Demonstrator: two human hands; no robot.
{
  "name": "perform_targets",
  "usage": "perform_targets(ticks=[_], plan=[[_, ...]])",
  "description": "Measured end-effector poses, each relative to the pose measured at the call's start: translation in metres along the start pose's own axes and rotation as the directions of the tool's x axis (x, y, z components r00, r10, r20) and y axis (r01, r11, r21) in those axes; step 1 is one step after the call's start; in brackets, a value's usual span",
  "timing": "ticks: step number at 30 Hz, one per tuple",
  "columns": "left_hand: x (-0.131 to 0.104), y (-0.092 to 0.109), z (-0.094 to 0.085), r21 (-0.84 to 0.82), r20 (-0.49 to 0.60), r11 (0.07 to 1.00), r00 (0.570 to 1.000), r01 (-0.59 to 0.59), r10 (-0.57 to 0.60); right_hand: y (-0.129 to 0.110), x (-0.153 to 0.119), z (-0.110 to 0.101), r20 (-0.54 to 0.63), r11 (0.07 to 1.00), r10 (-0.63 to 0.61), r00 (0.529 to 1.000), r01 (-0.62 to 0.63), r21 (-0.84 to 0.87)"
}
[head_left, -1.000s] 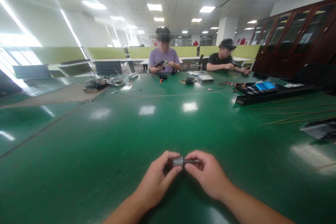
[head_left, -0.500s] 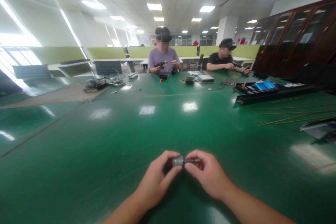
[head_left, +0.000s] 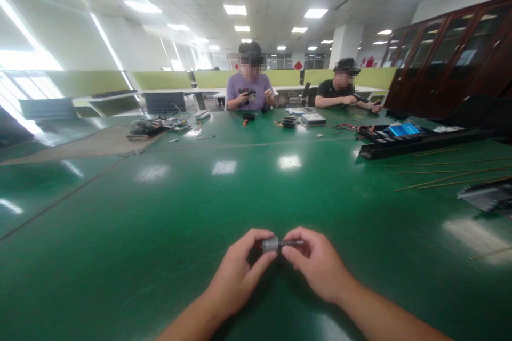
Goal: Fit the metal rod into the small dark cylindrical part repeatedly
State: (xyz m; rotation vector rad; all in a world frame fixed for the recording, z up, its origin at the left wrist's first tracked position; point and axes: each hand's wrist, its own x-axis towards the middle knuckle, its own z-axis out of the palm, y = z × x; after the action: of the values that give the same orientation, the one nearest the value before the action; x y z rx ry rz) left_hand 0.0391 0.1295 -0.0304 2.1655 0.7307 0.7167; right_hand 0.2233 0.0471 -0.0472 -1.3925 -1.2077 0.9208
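Low over the green table (head_left: 192,197), a small grey metal cylinder that looks like an electric motor (head_left: 270,245) lies level between my hands. My left hand (head_left: 240,266) grips its body, with thumb and index finger around the casing. From its right side runs a thin, ridged metal shaft (head_left: 294,243). The thumb and fingers of my right hand (head_left: 320,264) close on this shaft next to the casing, and its tip shows beyond the index finger. My other fingers are partly hidden behind the part.
Long thin rods (head_left: 448,172) and a black channel-shaped tray (head_left: 400,146) with a blue item lie at the right. Electronic parts (head_left: 156,127) sit at the far left. Across the table, two people (head_left: 250,82) handle dark tools; a small box (head_left: 313,119) is near them.
My hands and the motor have hardly moved. Across the table, the person in purple has raised and turned the dark tool in hand.
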Motion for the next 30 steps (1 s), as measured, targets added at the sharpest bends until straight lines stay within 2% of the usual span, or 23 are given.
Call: perform_targets(ticks=[30], plan=[[0.0012, -0.0007, -0.0006, -0.066, -0.055, 0.996, 0.997, -0.063, 0.059, -0.0012, 0.0006, 0.0001, 0.000, 0.996, 0.028, 1.000, -0.028, 0.084]])
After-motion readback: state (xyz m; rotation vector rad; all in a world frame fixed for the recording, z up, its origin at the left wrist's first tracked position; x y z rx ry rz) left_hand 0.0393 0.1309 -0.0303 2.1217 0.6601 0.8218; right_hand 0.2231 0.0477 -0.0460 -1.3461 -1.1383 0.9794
